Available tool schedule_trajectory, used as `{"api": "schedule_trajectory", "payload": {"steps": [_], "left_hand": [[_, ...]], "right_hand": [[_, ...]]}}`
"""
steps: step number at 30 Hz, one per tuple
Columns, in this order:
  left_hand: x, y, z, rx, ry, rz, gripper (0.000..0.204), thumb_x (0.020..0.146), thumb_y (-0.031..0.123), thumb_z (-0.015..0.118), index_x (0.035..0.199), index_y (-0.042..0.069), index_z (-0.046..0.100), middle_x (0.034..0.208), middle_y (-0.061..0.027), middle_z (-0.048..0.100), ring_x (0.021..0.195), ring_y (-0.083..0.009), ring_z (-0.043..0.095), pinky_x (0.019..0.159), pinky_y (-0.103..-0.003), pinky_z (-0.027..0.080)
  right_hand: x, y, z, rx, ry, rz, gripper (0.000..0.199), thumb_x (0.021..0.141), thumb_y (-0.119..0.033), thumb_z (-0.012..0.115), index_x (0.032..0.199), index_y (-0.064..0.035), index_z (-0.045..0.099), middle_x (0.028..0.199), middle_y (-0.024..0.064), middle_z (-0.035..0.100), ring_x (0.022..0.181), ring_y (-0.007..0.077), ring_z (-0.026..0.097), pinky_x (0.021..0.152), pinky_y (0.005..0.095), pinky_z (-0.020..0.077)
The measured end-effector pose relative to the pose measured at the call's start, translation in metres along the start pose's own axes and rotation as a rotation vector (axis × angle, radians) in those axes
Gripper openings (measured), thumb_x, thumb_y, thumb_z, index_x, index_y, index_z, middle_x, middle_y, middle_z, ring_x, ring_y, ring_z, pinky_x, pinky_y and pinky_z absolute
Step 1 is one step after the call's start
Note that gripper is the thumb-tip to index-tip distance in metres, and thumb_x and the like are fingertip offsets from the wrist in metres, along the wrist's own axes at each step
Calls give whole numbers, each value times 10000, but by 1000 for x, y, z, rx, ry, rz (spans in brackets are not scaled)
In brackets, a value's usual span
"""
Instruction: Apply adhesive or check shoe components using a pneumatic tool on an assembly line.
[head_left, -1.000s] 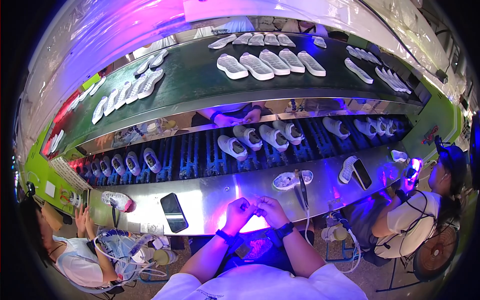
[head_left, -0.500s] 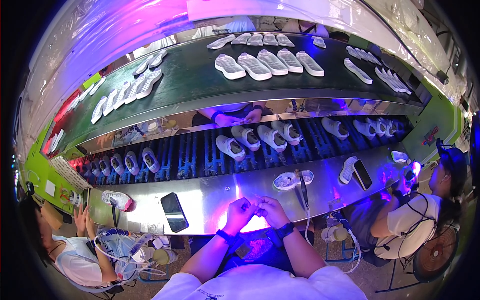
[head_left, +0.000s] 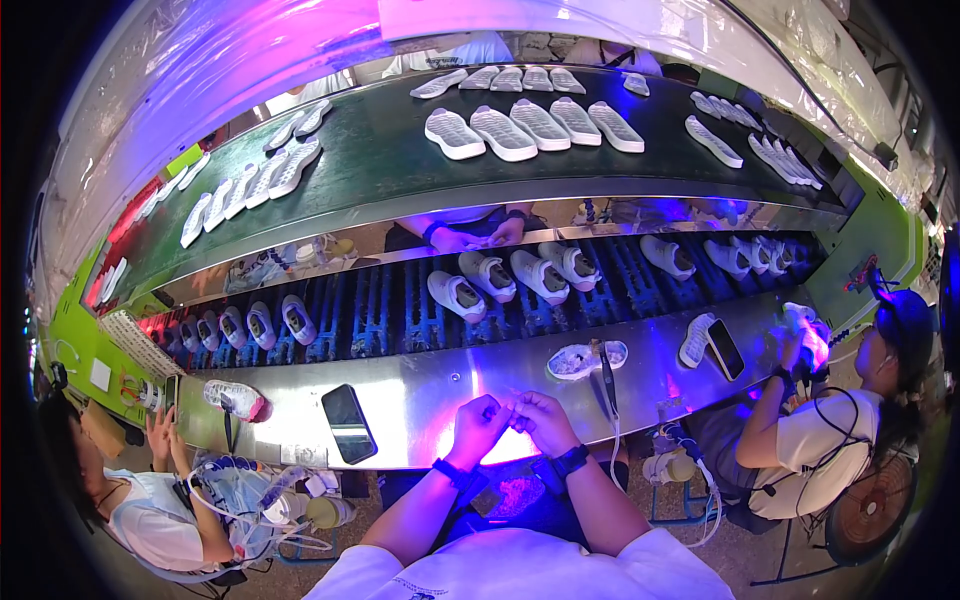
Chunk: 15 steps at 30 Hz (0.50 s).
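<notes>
My left hand (head_left: 479, 424) and my right hand (head_left: 542, 421) meet above the front edge of the steel bench (head_left: 420, 385). Both have their fingers curled and pinched, the tips touching. Whatever may be between them is too small to make out. Right of them a shoe sole (head_left: 570, 362) lies flat on the bench. Across its right part rests a dark-handled tool (head_left: 608, 382) with a pale tube. A black phone (head_left: 349, 424) lies on the bench to the left.
Upright shoes (head_left: 457, 294) stand on the blue-slatted lower conveyor (head_left: 372, 310). White soles (head_left: 503, 133) lie on the green upper belt (head_left: 370, 150). Co-workers sit at both sides; the right one holds a shoe (head_left: 812, 335). Another sole (head_left: 697, 340) and phone (head_left: 724, 350) are nearby.
Shoes and soles on both belts have shifted slightly left. The right co-worker has raised their arms and now holds a shoe up. My hands have not visibly moved.
</notes>
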<state>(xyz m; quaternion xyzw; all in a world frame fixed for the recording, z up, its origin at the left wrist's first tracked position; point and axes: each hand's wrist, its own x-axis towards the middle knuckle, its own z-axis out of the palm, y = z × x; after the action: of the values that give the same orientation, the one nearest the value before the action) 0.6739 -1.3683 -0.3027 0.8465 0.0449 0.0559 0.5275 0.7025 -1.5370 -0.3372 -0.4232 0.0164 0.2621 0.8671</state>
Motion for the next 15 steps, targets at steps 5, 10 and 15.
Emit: {"api": "schedule_trajectory", "payload": {"steps": [5,10,15], "left_hand": [[1,-13,8,-45,-9,-26,347,904,253,797,724,14,621,619,-7,575,593,-63,488,502,-293,379],[0,-14,11,-58,-32,-23,339,902,256,803,744,13,627,637,-6,603,600,-58,504,507,-277,389],[1,-12,15,-5,-28,17,355,901,280,803,739,8,643,645,-29,625,599,-73,532,524,-279,418]], "right_hand": [[0,1,-7,-27,-10,5,124,1014,-115,640,1063,-6,676,868,52,680,738,127,637,682,263,512],[-1,0,-12,-17,-31,2,103,1007,-93,626,1045,-7,670,895,60,680,771,146,658,701,271,531],[-3,-2,-16,-19,-27,9,63,985,-42,587,1002,-14,640,908,81,673,780,174,675,698,288,548]]}}
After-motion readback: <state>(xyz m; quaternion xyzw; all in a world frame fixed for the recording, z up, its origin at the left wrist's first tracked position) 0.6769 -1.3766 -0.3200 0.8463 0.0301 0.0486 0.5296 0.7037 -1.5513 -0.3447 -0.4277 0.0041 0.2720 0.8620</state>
